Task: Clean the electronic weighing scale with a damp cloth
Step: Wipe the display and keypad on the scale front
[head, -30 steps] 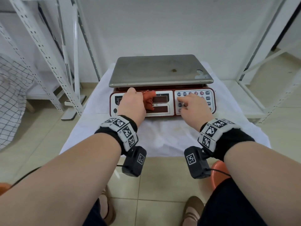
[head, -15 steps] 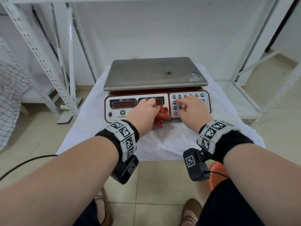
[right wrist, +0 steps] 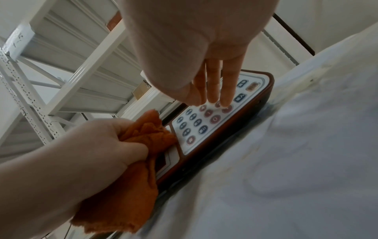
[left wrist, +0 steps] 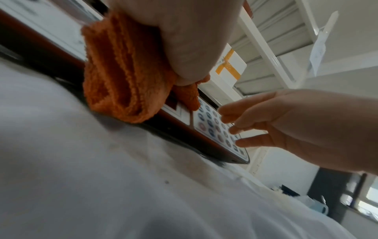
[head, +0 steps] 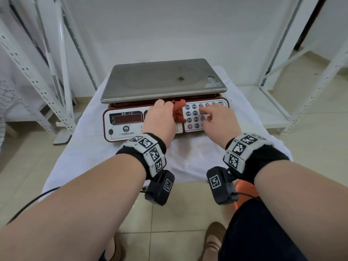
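Observation:
A red and white weighing scale [head: 120, 129] with a steel pan [head: 162, 80] stands on a white-covered table [head: 188, 157]. My left hand [head: 160, 119] grips a bunched orange cloth [head: 178, 112] [left wrist: 122, 77] [right wrist: 143, 145] against the front panel, at the seam between the display and the keypad [head: 195, 117] [right wrist: 196, 124]. My right hand [head: 216, 119] rests with straight fingers [right wrist: 227, 90] on the keypad's right part; it shows again in the left wrist view [left wrist: 286, 126]. A brown spot [head: 181, 78] sits on the pan.
White perforated metal shelving stands on the left [head: 37, 81] and on the right [head: 301, 72]. An orange stool [head: 244, 187] shows under my right wrist. A black cable [head: 33, 202] trails over the tiled floor. My shoes [head: 212, 240] are below.
My left hand has carried the cloth rightward across the front panel, from the left display to the keypad's edge, and up toward the pan's rim. The right hand stays on the keypad.

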Demonstrator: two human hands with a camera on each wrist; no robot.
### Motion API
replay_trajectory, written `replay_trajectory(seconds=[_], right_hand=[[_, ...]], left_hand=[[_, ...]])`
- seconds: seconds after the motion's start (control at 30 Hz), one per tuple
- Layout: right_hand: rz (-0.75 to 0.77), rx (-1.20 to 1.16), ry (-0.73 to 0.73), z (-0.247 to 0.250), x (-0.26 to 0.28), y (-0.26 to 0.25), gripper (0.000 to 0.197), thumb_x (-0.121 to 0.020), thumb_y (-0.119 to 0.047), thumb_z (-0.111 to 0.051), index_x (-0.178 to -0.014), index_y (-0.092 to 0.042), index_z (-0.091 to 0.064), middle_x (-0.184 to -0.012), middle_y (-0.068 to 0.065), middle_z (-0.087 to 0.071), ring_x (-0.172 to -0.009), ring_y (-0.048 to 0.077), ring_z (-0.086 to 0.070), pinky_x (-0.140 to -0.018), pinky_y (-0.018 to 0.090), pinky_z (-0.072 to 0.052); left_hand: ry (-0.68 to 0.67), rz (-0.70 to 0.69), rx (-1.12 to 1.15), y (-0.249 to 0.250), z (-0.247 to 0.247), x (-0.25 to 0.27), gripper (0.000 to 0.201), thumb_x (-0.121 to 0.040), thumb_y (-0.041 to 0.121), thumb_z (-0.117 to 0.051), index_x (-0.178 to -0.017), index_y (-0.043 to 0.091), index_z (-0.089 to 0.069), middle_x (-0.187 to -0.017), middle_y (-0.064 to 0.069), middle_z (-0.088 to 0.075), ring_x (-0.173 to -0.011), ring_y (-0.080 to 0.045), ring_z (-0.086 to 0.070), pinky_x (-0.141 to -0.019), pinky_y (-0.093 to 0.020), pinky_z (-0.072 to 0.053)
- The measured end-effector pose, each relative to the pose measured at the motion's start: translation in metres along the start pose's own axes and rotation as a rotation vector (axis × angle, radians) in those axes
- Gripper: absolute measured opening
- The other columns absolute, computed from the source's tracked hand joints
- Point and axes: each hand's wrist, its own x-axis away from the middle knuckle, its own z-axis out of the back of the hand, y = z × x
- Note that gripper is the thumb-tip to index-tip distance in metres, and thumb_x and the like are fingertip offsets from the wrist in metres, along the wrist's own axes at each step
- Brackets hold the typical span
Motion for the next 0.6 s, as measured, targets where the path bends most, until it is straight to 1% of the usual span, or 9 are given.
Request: replay_trajectory(seconds=[0.07, 0.13, 0.23, 0.3, 0.4, 0.47, 0.53, 0.6], right_hand=[[0.004, 0.001, 0.005, -0.001, -0.001, 0.003, 0.042, -0.086, -0.008, -0.049, -0.125, -0.017, -0.062, -0.118, 0.009, -0.061, -0.111, 0.025, -0.054, -0.094, 0.028, -0.039], [0.012, -0.007, 0.008, -0.001, 0.0, 0.003, 0.044, -0.084, -0.006, -0.048, -0.122, -0.019, -0.064, -0.114, 0.009, -0.061, -0.108, 0.025, -0.054, -0.092, 0.028, -0.039], [-0.008, -0.037, 0.008, 0.0, 0.001, 0.0, 0.044, -0.083, -0.005, -0.049, -0.122, -0.017, -0.063, -0.121, 0.011, -0.06, -0.114, 0.025, -0.053, -0.098, 0.029, -0.038], [-0.012, -0.023, -0.002, -0.001, 0.002, -0.004, 0.044, -0.084, -0.006, -0.048, -0.124, -0.017, -0.062, -0.125, 0.01, -0.058, -0.118, 0.025, -0.052, -0.102, 0.029, -0.037], [-0.018, 0.007, -0.018, -0.001, 0.002, -0.008, 0.043, -0.087, -0.008, -0.048, -0.128, -0.019, -0.059, -0.129, 0.009, -0.057, -0.12, 0.023, -0.05, -0.104, 0.028, -0.034], [-0.018, 0.023, -0.036, -0.001, 0.004, -0.014, 0.044, -0.088, -0.007, -0.046, -0.129, -0.017, -0.058, -0.129, 0.01, -0.056, -0.121, 0.024, -0.049, -0.104, 0.029, -0.034], [-0.015, 0.033, -0.047, -0.003, 0.005, -0.019, 0.045, -0.088, -0.007, -0.046, -0.13, -0.017, -0.057, -0.13, 0.01, -0.055, -0.122, 0.024, -0.048, -0.105, 0.03, -0.035], [-0.016, 0.031, -0.056, -0.008, 0.004, -0.027, 0.045, -0.088, -0.007, -0.047, -0.13, -0.019, -0.057, -0.13, 0.009, -0.055, -0.122, 0.024, -0.049, -0.104, 0.032, -0.036]], left_hand=[[-0.051, -0.094, -0.031, 0.009, -0.007, -0.002, 0.03, -0.083, 0.0, -0.043, -0.106, 0.007, -0.06, -0.109, -0.012, -0.053, -0.098, -0.031, -0.054, -0.08, -0.035, -0.041], [-0.112, -0.186, -0.041, 0.012, -0.014, -0.002, 0.035, -0.083, 0.0, -0.043, -0.111, 0.009, -0.062, -0.113, -0.011, -0.053, -0.102, -0.031, -0.052, -0.084, -0.034, -0.041], [-0.21, -0.281, -0.037, 0.008, -0.015, -0.004, 0.041, -0.085, 0.001, -0.044, -0.118, 0.016, -0.063, -0.121, -0.005, -0.053, -0.109, -0.028, -0.048, -0.092, -0.032, -0.039], [-0.278, -0.342, -0.069, 0.001, -0.011, -0.004, 0.044, -0.087, 0.0, -0.044, -0.121, 0.019, -0.062, -0.125, -0.001, -0.052, -0.11, -0.027, -0.046, -0.095, -0.031, -0.037], [-0.342, -0.443, -0.084, -0.01, -0.005, -0.003, 0.043, -0.085, 0.0, -0.048, -0.118, 0.021, -0.065, -0.12, 0.002, -0.056, -0.106, -0.027, -0.048, -0.093, -0.033, -0.039], [-0.38, -0.468, -0.12, -0.021, 0.002, -0.002, 0.041, -0.085, 0.001, -0.051, -0.117, 0.021, -0.066, -0.122, 0.004, -0.056, -0.105, -0.026, -0.048, -0.092, -0.033, -0.039], [-0.411, -0.483, -0.162, -0.033, 0.009, -0.001, 0.04, -0.085, 0.001, -0.051, -0.117, 0.021, -0.066, -0.125, 0.005, -0.055, -0.106, -0.025, -0.047, -0.094, -0.032, -0.038], [-0.41, -0.481, -0.158, -0.05, 0.016, 0.003, 0.036, -0.084, 0.003, -0.055, -0.113, 0.02, -0.068, -0.123, 0.005, -0.057, -0.107, -0.025, -0.049, -0.094, -0.031, -0.038]])
